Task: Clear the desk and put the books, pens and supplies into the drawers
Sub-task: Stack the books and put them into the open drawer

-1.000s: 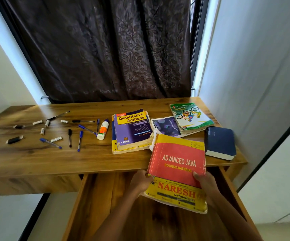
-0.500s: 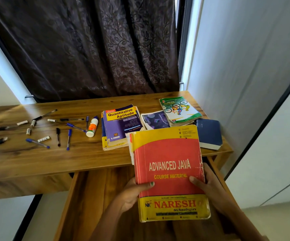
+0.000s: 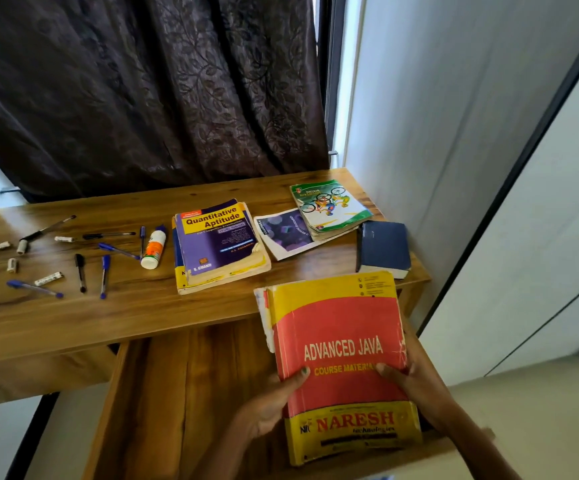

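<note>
- Fingers of the left hand (image 3: 267, 407) curl under the near left edge of the Advanced Java book (image 3: 341, 365), thumb pressed flat on the red cover; the right hand (image 3: 416, 379) mirrors it on the right edge, thumb on the cover and the other fingers hidden beneath (so how they lie I cannot tell).
- Head view, the only one: the book is held between both hands, cover up, over the open drawer (image 3: 191, 393), whose wooden floor shows bare to the left of the left thumb. Whether the book already touches the drawer floor cannot be told.
- Beyond the fingertips, on the desk (image 3: 135, 306), lie the Quantitative Aptitude book (image 3: 217, 242) atop another, a purple booklet (image 3: 286, 232), a green cycling book (image 3: 328, 207) overlapping it, and a blue book (image 3: 383, 247) just past the held book's far right corner.
- Far to the left of the left hand are the glue bottle (image 3: 154, 249) and scattered pens (image 3: 104, 275) with small white pieces.
- Step in hand, as I judge it: stowing the first book; most of the task remains.
- Next move likely calls for lowering the book flat against the drawer's right side, sliding the fingers out from under, then reaching forward for the blue book.
</note>
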`<action>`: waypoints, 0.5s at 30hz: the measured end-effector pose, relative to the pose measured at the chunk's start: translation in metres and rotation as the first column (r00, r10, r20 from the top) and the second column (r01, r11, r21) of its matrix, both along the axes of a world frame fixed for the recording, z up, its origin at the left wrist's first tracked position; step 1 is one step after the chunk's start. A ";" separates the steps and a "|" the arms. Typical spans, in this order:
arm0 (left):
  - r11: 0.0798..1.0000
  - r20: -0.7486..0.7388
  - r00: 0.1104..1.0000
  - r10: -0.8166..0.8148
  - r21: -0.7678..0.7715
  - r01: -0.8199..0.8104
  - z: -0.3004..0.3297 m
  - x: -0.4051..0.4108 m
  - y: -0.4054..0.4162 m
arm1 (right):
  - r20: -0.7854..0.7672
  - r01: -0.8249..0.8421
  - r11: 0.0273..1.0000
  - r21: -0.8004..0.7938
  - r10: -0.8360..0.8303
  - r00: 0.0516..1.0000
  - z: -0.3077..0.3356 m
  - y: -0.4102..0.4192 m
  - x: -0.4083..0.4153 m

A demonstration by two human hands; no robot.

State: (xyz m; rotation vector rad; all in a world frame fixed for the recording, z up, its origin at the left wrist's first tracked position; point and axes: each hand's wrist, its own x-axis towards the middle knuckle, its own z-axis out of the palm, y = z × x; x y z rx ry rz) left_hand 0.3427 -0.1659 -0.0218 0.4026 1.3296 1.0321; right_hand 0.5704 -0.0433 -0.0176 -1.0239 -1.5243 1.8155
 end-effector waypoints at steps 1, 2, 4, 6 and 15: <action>1.000 -0.014 1.000 0.018 -0.015 -0.018 0.000 0.002 0.000 | 0.024 -0.011 1.000 0.013 0.011 1.000 -0.002 0.001 -0.002; 0.999 -0.033 0.999 0.029 -0.020 -0.030 -0.005 0.002 0.001 | 0.047 -0.021 1.000 0.020 0.020 0.999 -0.002 0.002 -0.005; 0.998 -0.079 0.995 0.059 -0.033 -0.061 -0.009 0.006 0.001 | 0.068 -0.024 0.999 0.024 0.023 0.997 -0.007 0.006 -0.011; 0.991 -0.147 0.983 0.107 -0.062 -0.117 -0.013 0.010 -0.002 | 0.084 -0.019 0.999 0.027 0.016 0.996 -0.013 0.009 -0.015; 0.968 -0.300 0.929 0.218 -0.054 -0.245 -0.025 0.020 -0.002 | 0.141 0.003 1.000 -0.027 0.001 0.990 -0.037 0.024 -0.020</action>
